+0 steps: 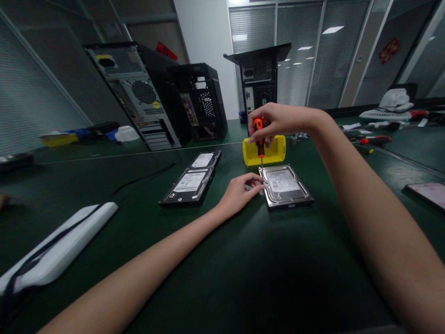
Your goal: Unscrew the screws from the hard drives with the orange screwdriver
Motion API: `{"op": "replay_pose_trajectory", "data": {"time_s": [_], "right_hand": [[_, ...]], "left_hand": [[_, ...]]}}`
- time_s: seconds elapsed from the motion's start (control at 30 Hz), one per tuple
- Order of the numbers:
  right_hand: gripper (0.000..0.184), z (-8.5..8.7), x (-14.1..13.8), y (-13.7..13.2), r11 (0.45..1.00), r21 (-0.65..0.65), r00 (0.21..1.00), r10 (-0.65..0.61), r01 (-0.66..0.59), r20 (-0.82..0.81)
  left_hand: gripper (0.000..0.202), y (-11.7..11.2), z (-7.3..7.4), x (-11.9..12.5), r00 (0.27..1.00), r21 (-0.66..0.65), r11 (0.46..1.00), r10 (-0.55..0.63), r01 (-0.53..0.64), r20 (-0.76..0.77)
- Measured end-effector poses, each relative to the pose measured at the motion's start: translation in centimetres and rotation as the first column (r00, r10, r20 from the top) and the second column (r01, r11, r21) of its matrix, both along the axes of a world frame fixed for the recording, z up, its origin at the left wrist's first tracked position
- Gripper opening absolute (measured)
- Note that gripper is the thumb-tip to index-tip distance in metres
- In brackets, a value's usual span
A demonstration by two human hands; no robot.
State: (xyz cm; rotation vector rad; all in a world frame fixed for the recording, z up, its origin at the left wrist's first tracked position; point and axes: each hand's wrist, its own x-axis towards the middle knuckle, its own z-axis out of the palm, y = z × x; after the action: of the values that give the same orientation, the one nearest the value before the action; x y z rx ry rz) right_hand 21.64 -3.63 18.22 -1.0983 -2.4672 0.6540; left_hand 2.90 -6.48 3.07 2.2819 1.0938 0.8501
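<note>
A silver hard drive lies flat on the green table. My right hand is closed round the orange-and-black handle of a screwdriver, held upright with its tip at the drive's near-left corner. My left hand rests on the table beside that corner, fingers pinched together at the screwdriver tip and the drive's edge. Whether they hold anything there is too small to see. Two more hard drives lie end to end to the left.
A yellow holder stands just behind the drive. Three open computer cases stand at the back. A white keyboard-like bar with a black cable lies at the near left. Tools and a phone lie on the right.
</note>
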Motion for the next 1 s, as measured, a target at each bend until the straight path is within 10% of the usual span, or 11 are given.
{"op": "replay_pose_trajectory", "data": {"time_s": [1.0], "right_hand": [[0.027,-0.04,0.40,0.10,1.000,0.004,0.999,-0.030,0.030,-0.035]], "left_hand": [[0.019,0.21,0.14,-0.09,0.999,-0.035,0.999,0.040,-0.039,0.026]]}}
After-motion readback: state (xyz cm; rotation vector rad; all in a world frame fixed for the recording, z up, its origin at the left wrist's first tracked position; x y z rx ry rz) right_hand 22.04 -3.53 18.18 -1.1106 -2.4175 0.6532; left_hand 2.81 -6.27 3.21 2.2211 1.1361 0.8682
